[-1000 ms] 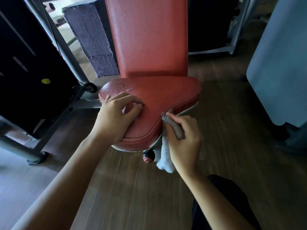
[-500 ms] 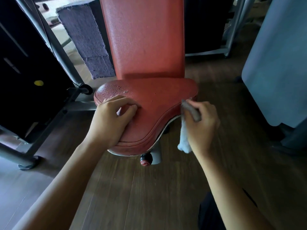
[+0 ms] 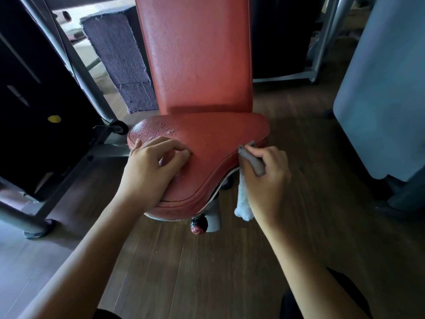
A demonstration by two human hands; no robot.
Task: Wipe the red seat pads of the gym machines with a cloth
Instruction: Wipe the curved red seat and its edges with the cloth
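Observation:
The red seat pad [image 3: 207, 134] of a gym machine lies in front of me, with its red back pad [image 3: 195, 54] standing upright behind it. My left hand [image 3: 149, 173] rests on the seat's left front part with bent fingers, the fingertips touching the surface, and holds nothing. My right hand [image 3: 266, 178] grips a cloth [image 3: 253, 158], grey on top, and presses it against the seat's right side edge. The cloth's white end hangs below the hand, beside the seat post.
A red-capped adjustment knob [image 3: 198, 226] sticks out under the seat's front. Grey machine frame bars [image 3: 76, 65] and a black weight stack [image 3: 34, 100] stand at the left. A grey-blue panel [image 3: 379, 88] rises at the right. A dark carpeted block [image 3: 122, 54] stands behind. The floor is wooden.
My right hand has slid the cloth along the seat's right edge, from near the front curve toward the back. My left hand has stayed in place on the seat.

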